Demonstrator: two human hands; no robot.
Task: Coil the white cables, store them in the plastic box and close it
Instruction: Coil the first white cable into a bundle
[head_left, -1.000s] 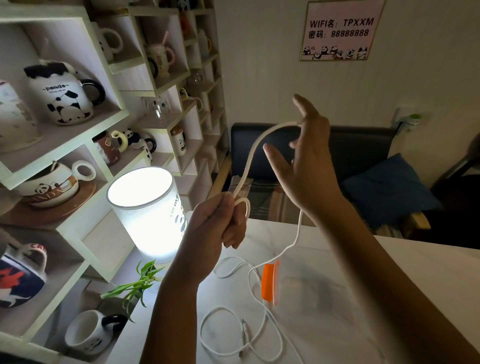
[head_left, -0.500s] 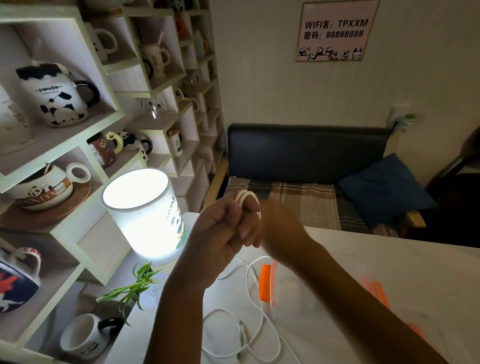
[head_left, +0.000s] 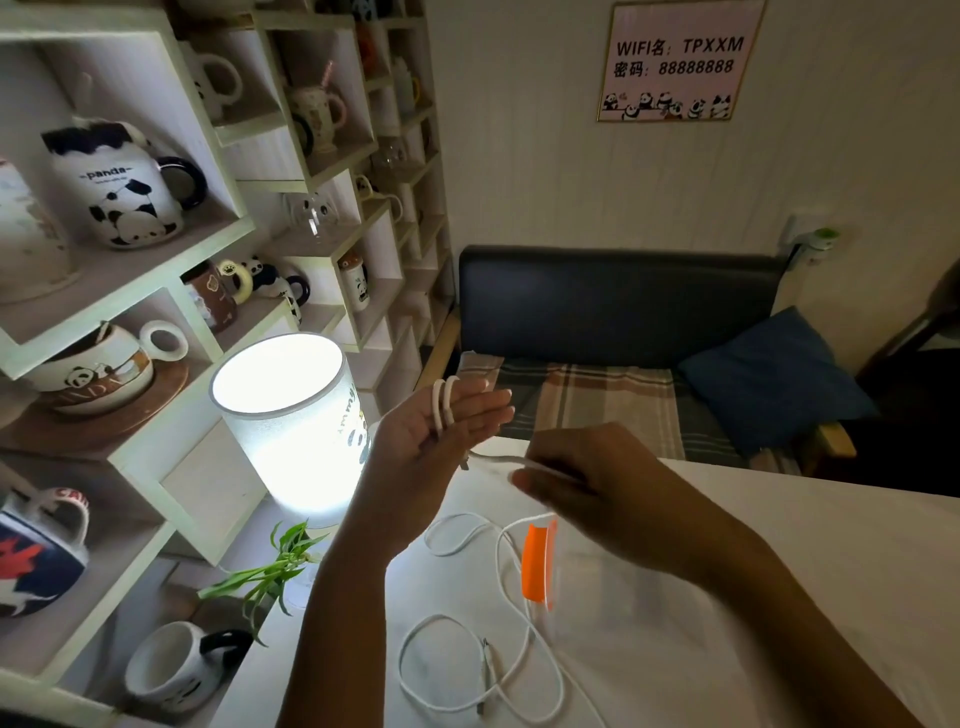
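white cable (head_left: 442, 402): two loops around left hand's straight fingers, slack trailing on white table (head_left: 779, 597) below both hands | left hand (head_left: 436, 431): palm up, fingers extended | right hand (head_left: 587, 483): blurred, pinching strand just right of left

Left hand (head_left: 441, 423) raised palm-up, fingers straight; right hand (head_left: 587, 478) (blurred) beside it, fingers curled, pinching.
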